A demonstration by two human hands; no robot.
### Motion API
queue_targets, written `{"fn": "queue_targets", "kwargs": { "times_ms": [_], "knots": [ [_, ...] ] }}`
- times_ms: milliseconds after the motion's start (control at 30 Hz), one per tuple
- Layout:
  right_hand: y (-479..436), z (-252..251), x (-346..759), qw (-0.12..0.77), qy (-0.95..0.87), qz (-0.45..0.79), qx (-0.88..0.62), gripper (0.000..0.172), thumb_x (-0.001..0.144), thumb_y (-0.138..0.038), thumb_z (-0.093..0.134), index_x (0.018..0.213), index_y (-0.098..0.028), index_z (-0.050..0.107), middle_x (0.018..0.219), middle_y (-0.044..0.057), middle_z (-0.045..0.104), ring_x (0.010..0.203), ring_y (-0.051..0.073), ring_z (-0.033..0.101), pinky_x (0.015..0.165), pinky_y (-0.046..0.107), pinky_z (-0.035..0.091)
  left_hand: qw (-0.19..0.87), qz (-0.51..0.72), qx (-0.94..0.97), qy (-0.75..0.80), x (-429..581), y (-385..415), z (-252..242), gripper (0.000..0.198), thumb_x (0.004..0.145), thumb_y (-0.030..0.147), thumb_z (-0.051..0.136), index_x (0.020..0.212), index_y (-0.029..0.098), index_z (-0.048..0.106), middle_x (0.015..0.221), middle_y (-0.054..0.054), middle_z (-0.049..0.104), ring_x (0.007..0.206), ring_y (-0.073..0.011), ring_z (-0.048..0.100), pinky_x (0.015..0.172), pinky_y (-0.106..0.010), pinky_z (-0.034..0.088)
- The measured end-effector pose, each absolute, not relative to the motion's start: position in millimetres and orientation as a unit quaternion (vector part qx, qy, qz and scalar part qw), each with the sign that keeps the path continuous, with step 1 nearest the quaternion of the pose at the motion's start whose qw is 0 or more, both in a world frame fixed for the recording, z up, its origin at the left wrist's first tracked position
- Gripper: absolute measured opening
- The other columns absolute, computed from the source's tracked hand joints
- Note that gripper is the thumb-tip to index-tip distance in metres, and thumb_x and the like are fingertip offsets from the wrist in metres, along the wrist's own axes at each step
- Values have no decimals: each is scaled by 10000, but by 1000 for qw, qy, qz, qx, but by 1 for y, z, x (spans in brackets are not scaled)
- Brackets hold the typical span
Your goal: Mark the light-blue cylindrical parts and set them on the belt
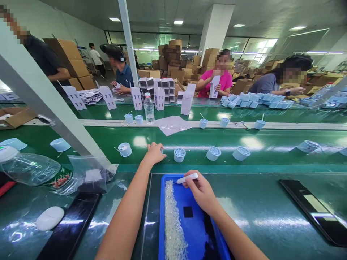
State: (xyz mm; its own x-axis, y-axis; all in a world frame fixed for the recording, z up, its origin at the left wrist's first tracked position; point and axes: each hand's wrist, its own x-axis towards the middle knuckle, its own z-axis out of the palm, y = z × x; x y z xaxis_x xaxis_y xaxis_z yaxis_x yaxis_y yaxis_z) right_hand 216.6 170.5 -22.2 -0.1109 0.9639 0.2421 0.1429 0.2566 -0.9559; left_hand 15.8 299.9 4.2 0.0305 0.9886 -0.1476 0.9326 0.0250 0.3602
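My left hand reaches onto the green conveyor belt, its fingers closed around a light blue round plastic part that they mostly hide. A white-handled pick with a thin tip is pinched in my right hand. Its tip points left over a blue tray. Along the tray's left side lies a long heap of small clear pieces. Similar light blue parts stand on the belt, one right of my left hand and one to its left.
A large plastic bottle lies at left, near a white oval object. A dark phone-like slab is at right. An upright water bottle and white boxes stand beyond the belt, with several people behind. A slanted metal post rises at left.
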Motion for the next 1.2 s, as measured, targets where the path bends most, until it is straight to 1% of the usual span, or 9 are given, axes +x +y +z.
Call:
{"fn": "queue_targets", "kwargs": {
  "times_ms": [200,300,500,567,667,733,833,900,1200],
  "knots": [
    [168,-10,225,439,-720,299,-447,163,856,-295,552,717,-211,544,653,-1,596,573,135,520,544,240,410,192,47,692,694,18,299,5,511,715,370,626,1185,220,495,1213,-131,404,1185,-350,366,930,-380,364],
    [170,-7,234,471,-698,260,-472,159,853,-272,527,707,-212,508,622,-11,563,541,124,481,530,238,385,188,40,696,692,19,301,3,542,717,374,629,1214,220,479,1212,-127,405,1167,-342,398,934,-367,368],
    [174,-10,242,479,-671,292,-485,140,817,-236,496,681,-209,483,583,-34,501,507,109,430,510,233,362,195,51,705,680,20,303,3,553,712,381,632,1215,206,480,1185,-123,428,1124,-318,455,921,-350,390],
    [173,-11,241,459,-678,324,-473,124,815,-221,483,692,-207,487,602,-28,513,528,113,442,526,235,368,202,58,707,675,20,303,3,563,709,386,633,1218,203,480,1184,-126,432,1119,-318,462,916,-353,397],
    [171,-9,241,394,-723,380,-421,108,817,-200,474,711,-208,499,643,-15,544,584,124,484,567,241,391,208,66,707,672,20,303,4,564,704,392,637,1213,201,487,1186,-126,441,1116,-323,469,911,-359,402],
    [171,-8,242,391,-743,356,-412,117,812,-198,482,696,-209,487,647,-12,545,597,128,491,578,246,393,213,75,707,671,21,303,5,544,701,382,640,1193,199,498,1185,-124,455,1109,-317,481,907,-357,406],
    [173,-7,246,463,-719,243,-458,154,813,-207,484,663,-213,450,605,-22,513,562,122,474,551,245,371,219,116,703,666,20,302,8,509,706,348,640,1167,179,503,1179,-129,495,1075,-294,516,893,-342,412],
    [175,-8,249,486,-700,198,-484,168,811,-207,483,649,-215,439,572,-33,495,528,116,456,527,242,356,217,156,694,668,20,302,11,505,711,342,640,1164,172,496,1188,-132,515,1063,-287,529,872,-335,418],
    [179,-11,251,476,-695,174,-510,171,784,-191,474,623,-217,421,526,-48,466,485,108,415,487,238,326,296,317,610,663,28,287,40,540,695,442,676,1133,211,462,1191,-116,532,1025,-272,538,757,-331,431]
  ]
}}
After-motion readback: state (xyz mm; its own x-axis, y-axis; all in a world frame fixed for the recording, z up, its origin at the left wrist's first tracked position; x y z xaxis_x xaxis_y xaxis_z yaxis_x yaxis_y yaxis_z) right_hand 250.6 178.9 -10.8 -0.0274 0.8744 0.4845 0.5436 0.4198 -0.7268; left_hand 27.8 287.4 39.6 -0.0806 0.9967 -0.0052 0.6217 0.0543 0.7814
